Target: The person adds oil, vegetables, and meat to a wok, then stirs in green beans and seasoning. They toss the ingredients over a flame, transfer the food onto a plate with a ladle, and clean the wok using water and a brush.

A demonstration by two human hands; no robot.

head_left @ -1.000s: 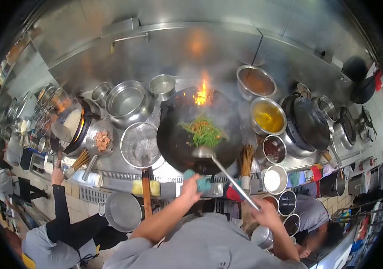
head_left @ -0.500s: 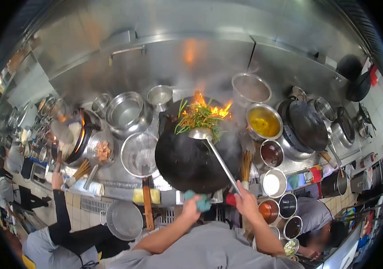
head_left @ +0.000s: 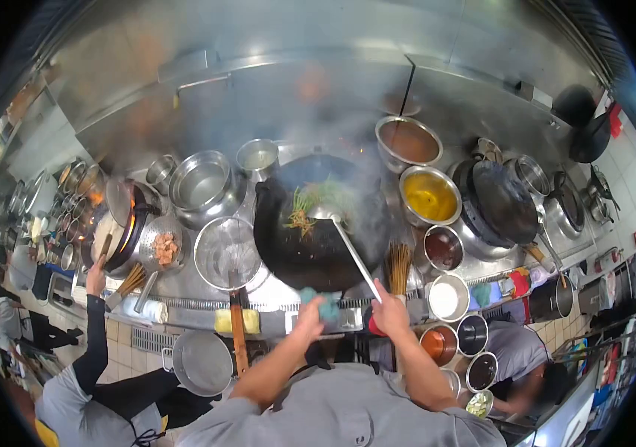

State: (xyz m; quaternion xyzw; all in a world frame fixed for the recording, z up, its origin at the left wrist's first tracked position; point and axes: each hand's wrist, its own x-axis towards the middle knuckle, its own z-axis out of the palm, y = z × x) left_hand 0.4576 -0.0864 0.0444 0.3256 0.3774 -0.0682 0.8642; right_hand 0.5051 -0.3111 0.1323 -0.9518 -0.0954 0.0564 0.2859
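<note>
Green and brown stir-fried vegetables [head_left: 324, 195] lie in the upper part of a black wok [head_left: 318, 253], half veiled by steam. My right hand [head_left: 389, 313] grips the end of a long metal ladle [head_left: 353, 252], whose bowl rests among the vegetables. At the wok's near edge, my left hand [head_left: 308, 320] is closed on a folded green cloth [head_left: 325, 304]. The wok's rim under the cloth is hidden.
Left of the wok stand a mesh strainer [head_left: 228, 253] and a metal pot [head_left: 201, 182]. A bowl of yellow oil [head_left: 431, 195] and sauce pots line the right. A co-worker's hand [head_left: 96, 279] is at another wok; another person bends at lower right.
The tall flames over the wok are gone, leaving smoke and a few sparks. The vegetables and ladle bowl sit lower in the wok. Both my hands have shifted slightly left.
</note>
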